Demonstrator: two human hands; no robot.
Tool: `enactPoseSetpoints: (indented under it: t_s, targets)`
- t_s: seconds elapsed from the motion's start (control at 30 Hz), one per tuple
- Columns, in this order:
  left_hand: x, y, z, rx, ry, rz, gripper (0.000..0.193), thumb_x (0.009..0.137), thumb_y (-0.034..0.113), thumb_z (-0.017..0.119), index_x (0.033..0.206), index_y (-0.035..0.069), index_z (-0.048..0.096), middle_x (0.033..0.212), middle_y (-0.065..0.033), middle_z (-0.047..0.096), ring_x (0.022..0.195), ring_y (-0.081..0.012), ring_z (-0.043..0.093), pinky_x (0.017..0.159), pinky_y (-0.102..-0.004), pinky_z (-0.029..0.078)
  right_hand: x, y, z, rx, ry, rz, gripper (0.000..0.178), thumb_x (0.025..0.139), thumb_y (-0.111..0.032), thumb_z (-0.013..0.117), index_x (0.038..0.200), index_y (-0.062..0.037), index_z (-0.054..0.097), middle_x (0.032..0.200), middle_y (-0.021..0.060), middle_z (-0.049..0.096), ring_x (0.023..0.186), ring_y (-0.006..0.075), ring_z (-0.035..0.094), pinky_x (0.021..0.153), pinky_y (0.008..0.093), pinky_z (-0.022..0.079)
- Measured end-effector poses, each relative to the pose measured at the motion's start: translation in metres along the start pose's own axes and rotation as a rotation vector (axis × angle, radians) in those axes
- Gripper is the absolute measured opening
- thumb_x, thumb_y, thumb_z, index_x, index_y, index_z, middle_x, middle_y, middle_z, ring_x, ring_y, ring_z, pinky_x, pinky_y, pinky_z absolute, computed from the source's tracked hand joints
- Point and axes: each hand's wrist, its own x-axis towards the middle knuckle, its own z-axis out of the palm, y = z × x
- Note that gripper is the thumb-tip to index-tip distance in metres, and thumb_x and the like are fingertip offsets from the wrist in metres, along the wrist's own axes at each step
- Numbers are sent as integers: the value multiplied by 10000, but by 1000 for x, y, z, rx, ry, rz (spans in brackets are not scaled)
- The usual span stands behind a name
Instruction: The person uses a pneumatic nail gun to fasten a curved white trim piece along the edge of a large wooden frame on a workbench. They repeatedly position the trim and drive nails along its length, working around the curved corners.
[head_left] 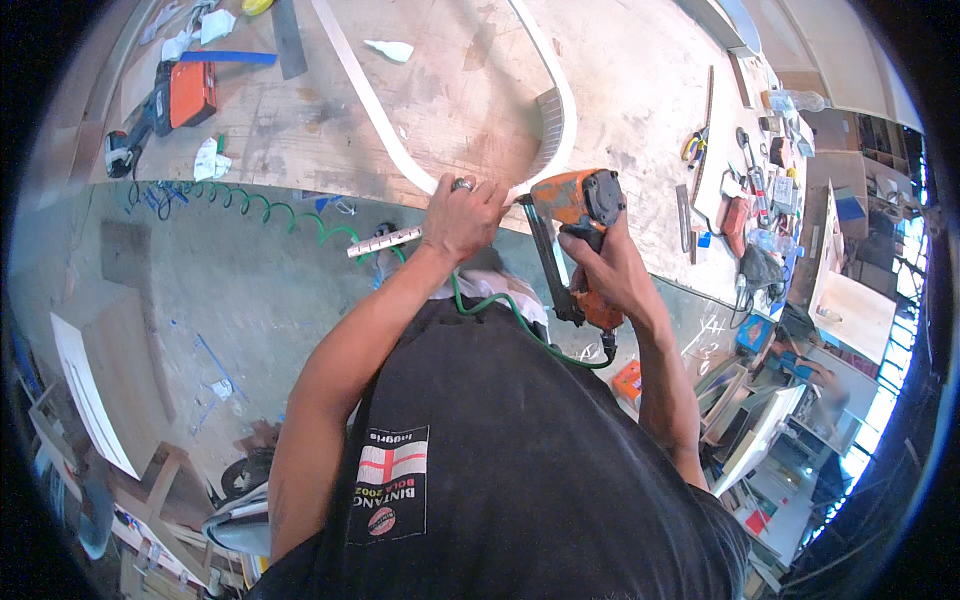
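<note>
My right hand [615, 265] grips an orange and black air nail gun [575, 205], its fingers wrapped round the handle. The gun's nose is at the bent white frame strip [375, 110], close to my left fingers. A green air hose [510, 305] runs from the gun's handle. My left hand [465, 220] is closed on the near bend of the strip, at the table's front edge. The strip's curved right side [550, 130] shows close-set slots on its inner face. A short white slotted piece [385, 241] sticks out left of my left wrist; whether my hand holds it is hidden.
On the wooden table [300, 140], a cordless tool with an orange battery-like block [193, 94] lies at left, near a blue strip [228, 58]. Tools and a plastic bottle [795, 101] crowd the right side. A wooden box [115, 370] stands on the floor at left.
</note>
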Motion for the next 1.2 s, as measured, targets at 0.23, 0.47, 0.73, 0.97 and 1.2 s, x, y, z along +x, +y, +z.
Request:
enactPoseSetpoints:
  t_s: [0.23, 0.47, 0.73, 0.97, 1.2]
  targets:
    - [-3, 2, -1, 1, 3, 4, 256, 919, 292, 737, 1100, 112, 706, 919, -48, 702, 866, -269, 711, 837, -441, 447, -3, 63, -23, 328, 305, -167, 464, 1034, -198, 687, 1390, -14, 454, 1126, 109, 672, 623, 150, 630, 520, 291, 536]
    - [4, 11, -3, 139, 9, -6, 293, 879, 305, 762, 1107, 121, 740, 911, -62, 742, 829, -263, 697, 874, -456, 445, 60, 156, -73, 644, 431, -177, 515, 1018, -211, 693, 1403, -43, 395, 1158, 151, 654, 548, 151, 612, 484, 295, 530]
    - [22, 35, -6, 394, 28, -105, 331, 833, 447, 763, 777, 121, 776, 732, -86, 739, 732, -304, 715, 968, -583, 382, 124, 238, -83, 907, 396, -223, 536, 1031, -205, 678, 1452, -58, 381, 1178, 112, 630, 672, 151, 638, 521, 299, 562]
    - [45, 64, 8, 577, -34, -356, 519, 823, 634, 726, 732, 128, 794, 711, -109, 753, 725, -291, 730, 1053, -657, 320, 152, 304, -69, 1088, 346, -193, 499, 1037, -239, 686, 1439, -11, 498, 1346, 97, 622, 1155, 184, 624, 976, 347, 520]
    - [59, 77, 22, 529, -49, -511, 464, 834, 581, 739, 848, 122, 809, 774, -123, 767, 746, -315, 745, 1063, -634, 352, 149, 307, -60, 1197, 351, -215, 491, 1037, -256, 696, 1422, -14, 509, 1262, 88, 658, 1070, 183, 660, 917, 355, 560]
